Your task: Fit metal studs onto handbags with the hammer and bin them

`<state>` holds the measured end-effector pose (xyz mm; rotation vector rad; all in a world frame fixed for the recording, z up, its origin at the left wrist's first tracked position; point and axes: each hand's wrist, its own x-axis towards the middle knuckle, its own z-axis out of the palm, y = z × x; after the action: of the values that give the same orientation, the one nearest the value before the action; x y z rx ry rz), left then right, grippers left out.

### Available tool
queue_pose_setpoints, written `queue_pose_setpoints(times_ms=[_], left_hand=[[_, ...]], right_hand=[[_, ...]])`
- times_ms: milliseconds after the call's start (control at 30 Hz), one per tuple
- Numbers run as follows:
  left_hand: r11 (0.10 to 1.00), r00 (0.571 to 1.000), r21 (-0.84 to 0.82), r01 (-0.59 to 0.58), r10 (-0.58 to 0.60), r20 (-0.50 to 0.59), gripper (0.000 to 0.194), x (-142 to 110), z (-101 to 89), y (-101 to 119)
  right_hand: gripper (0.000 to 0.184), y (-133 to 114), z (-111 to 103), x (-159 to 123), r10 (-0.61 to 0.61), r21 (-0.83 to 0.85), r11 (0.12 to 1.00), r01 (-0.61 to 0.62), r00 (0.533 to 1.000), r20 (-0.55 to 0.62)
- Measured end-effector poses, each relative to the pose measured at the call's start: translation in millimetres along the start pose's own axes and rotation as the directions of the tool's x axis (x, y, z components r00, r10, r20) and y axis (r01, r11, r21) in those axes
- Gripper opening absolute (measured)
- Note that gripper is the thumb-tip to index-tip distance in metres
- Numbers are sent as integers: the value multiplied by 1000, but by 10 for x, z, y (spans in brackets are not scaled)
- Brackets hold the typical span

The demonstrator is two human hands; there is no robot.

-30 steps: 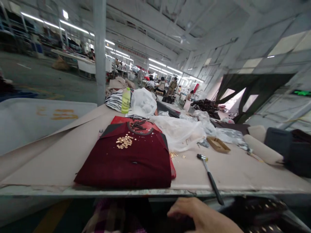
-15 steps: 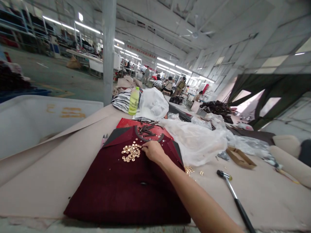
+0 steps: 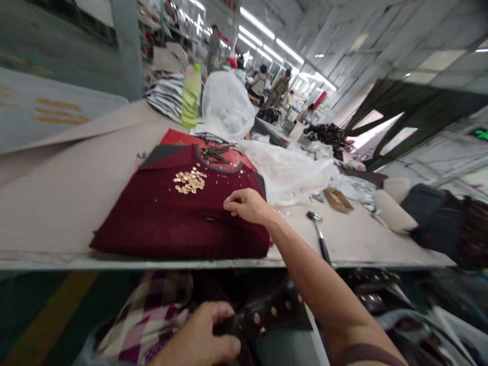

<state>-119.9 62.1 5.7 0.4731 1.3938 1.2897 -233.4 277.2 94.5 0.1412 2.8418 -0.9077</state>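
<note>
My right hand (image 3: pixel 247 206) hovers above the folded maroon cloth (image 3: pixel 168 218), fingers pinched together; anything in the pinch is too small to make out. A pile of gold round studs (image 3: pixel 189 181) lies on the cloth to its left. Behind the pile, dark slim pieces (image 3: pixel 217 154) lie in a round opening over red material. Below the table edge, my left hand (image 3: pixel 206 335) grips a dark leather piece (image 3: pixel 267 312) set with gold studs, between thumb and fingers. Part of that piece is behind my right forearm or in shadow.
A black-handled hammer (image 3: pixel 319 234) lies on the table to the right, near a small cardboard box (image 3: pixel 338 200). White plastic sheeting (image 3: pixel 293 173) and a yellow-green bottle (image 3: pixel 191 96) are behind the cloth. More studded leather (image 3: pixel 375 287) sits below the table at right.
The view has tilted down, bringing the table edge and my left hand with the leather piece into sight. My right hand has moved away from the stud pile, toward me and rightward.
</note>
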Motion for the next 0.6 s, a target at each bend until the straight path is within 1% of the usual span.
queue_pose_setpoints(times_ms=[100, 167, 233, 267, 333, 400, 500, 600], left_hand=[[999, 1000, -36, -22, 22, 13, 35, 44, 68, -32], [998, 998, -11, -57, 57, 21, 33, 58, 114, -20], [996, 997, 51, -79, 78, 7, 29, 64, 171, -4], [993, 996, 78, -93, 93, 0, 28, 66, 203, 2], [984, 992, 123, -126, 127, -2, 28, 67, 273, 8], [975, 989, 170, -143, 146, -6, 29, 60, 346, 12], [961, 991, 248, -119, 130, -32, 27, 28, 448, 31], [956, 991, 274, -104, 121, -48, 24, -11, 534, 55]], right_hand=[[8, 37, 27, -905, -17, 146, 989, 4, 996, 84], [6, 55, 97, -1447, -9, 212, 977, -20, 991, 135], [6, 94, 211, -1853, -1, 214, 976, -32, 988, 154], [6, 120, 275, -1998, -7, 200, 980, -21, 990, 138], [7, 175, 394, -2186, -41, 161, 987, 29, 997, 73], [8, 220, 479, -2286, -65, 131, 989, 63, 998, 13], [9, 263, 547, -2371, -71, 131, 989, 71, 997, -2], [7, 278, 580, -2435, -73, 133, 988, 73, 997, -7]])
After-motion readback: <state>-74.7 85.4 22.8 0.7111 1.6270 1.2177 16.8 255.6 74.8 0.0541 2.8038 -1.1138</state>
